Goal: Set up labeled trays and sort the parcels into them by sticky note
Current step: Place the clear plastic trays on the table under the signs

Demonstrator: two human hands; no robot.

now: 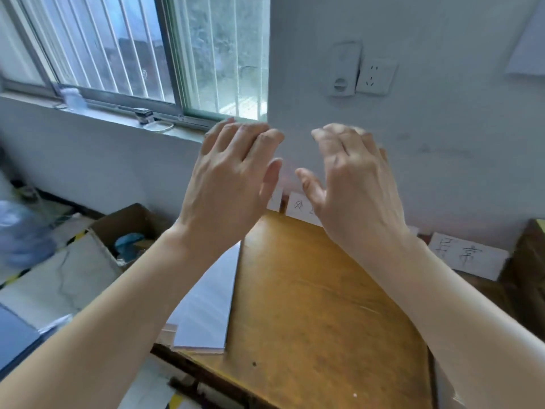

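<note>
My left hand point(233, 175) and my right hand point(354, 184) are raised side by side in front of the white wall, above the far end of a wooden table point(318, 314). Both hands show their backs, fingers relaxed and spread, holding nothing. Behind my right hand a white paper label point(300, 208) with handwritten characters leans on the wall, partly hidden. A second handwritten label point(466, 256) stands at the right against the wall. A white flat sheet or tray point(206, 308) lies along the table's left edge.
An open cardboard box point(129, 231) with blue items sits on the floor at the left, beside a flat white board point(59, 278). A window point(132, 54) and sill run behind it. A wall socket point(376, 75) sits above the table. A brown box point(528, 261) stands at the right edge.
</note>
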